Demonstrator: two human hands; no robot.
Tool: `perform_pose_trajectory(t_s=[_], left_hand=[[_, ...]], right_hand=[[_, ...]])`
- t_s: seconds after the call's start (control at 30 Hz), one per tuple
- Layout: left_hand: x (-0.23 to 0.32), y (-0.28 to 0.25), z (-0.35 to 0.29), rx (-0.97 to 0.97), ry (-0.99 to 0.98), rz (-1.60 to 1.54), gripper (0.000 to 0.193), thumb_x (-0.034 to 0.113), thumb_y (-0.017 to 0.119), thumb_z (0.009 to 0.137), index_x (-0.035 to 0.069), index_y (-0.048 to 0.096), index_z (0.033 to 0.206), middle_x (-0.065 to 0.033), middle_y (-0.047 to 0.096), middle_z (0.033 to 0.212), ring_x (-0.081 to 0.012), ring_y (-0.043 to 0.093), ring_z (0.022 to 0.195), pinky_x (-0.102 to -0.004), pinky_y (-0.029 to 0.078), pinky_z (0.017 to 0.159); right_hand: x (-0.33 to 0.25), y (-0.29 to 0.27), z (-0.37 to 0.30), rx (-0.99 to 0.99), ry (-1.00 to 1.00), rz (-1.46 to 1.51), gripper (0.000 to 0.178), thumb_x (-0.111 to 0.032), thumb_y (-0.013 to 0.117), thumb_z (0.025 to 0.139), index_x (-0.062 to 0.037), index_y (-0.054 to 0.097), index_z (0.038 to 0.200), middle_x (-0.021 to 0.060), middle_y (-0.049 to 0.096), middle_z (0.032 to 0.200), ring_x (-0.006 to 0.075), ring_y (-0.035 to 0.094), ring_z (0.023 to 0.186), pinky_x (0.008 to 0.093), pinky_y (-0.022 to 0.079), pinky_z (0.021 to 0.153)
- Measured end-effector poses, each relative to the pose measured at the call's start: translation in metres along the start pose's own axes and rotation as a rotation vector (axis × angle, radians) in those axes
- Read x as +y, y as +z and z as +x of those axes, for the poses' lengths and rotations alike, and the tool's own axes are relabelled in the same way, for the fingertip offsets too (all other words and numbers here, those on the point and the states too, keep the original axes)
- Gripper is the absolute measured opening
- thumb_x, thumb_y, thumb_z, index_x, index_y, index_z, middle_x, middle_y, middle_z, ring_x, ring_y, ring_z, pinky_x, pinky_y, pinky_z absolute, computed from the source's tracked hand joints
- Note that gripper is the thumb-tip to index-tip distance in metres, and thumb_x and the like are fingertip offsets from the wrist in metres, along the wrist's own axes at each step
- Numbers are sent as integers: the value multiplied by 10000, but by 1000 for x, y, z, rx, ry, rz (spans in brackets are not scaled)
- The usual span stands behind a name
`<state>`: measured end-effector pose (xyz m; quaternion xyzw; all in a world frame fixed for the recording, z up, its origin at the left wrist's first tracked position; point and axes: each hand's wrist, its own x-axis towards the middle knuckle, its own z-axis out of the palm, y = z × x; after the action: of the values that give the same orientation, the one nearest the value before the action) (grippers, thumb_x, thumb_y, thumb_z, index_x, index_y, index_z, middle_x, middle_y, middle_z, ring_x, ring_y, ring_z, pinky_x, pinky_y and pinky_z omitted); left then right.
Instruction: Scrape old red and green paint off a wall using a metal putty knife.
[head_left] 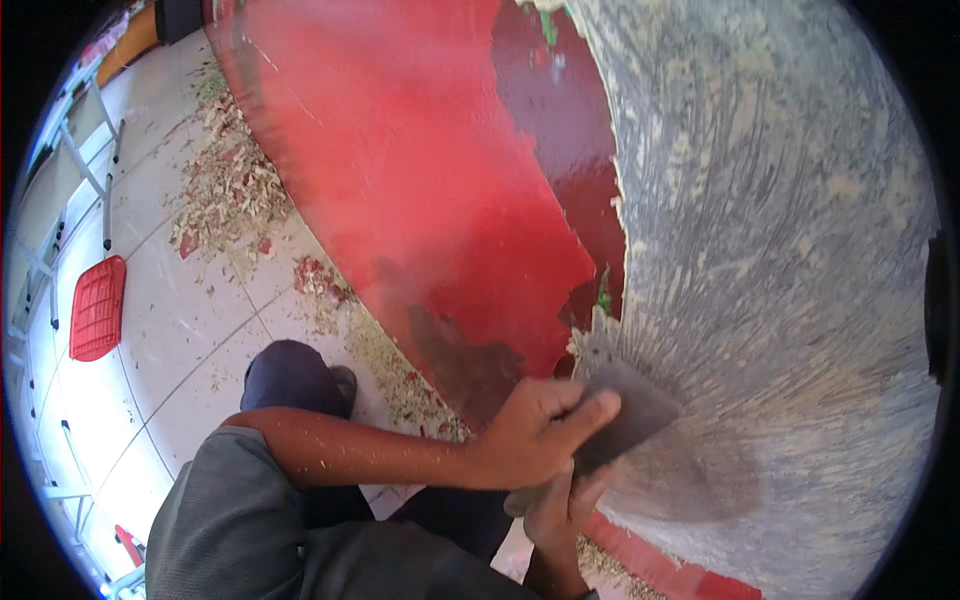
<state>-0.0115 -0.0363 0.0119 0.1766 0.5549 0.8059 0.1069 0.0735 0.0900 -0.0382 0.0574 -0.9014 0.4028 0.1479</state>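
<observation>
A flat scraper with a wide grey blade (627,410) lies against the rough grey surface (760,270), near the ragged edge of the red coating (420,170). My left hand (535,432) is closed on the upper part of the blade, thumb across its face. Below it, my right hand (568,510) is closed on the lower end, where part of a handle shows. Fine streaks cover the bare grey surface. A darker red layer (560,120) shows between it and the bright red.
Pale and red flakes (232,190) lie heaped on the tiled floor (190,340) along the red coating's edge. My bent knee (290,375) is beside them. At the far left stand metal frames with dark feet (90,160) and a red ribbed plastic piece (98,308).
</observation>
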Motion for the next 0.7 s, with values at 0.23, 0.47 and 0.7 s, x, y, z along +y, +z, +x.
perform_pose_trajectory(t_s=[0.23, 0.47, 0.7], left_hand=[[-2, 9, -11, 155, 391, 256, 256, 147, 598, 883, -40, 595, 708, -93, 488, 589, -154, 475, 523, -304, 364, 485], [9, 19, -15, 93, 675, 213, 198, 176, 618, 870, -16, 574, 853, -64, 506, 678, -140, 482, 513, -293, 400, 493], [7, 27, -11, 75, -76, -359, 396, 352, 491, 954, 17, 416, 1151, -7, 498, 739, -55, 469, 501, -244, 394, 394]], right_hand=[[0, -26, 5, 91, -201, 15, 620, -140, 526, 910, -34, 127, 1372, 127, 451, 1121, 184, 542, 941, 293, 466, 771], [-42, -31, 33, 212, -214, 22, 308, -202, 513, 918, 46, 450, 1089, 107, 563, 805, 195, 571, 702, 269, 464, 621], [-56, -39, 35, -23, 154, 545, 427, -149, 342, 981, 37, 210, 1342, 119, 576, 815, 114, 527, 524, 231, 431, 454]])
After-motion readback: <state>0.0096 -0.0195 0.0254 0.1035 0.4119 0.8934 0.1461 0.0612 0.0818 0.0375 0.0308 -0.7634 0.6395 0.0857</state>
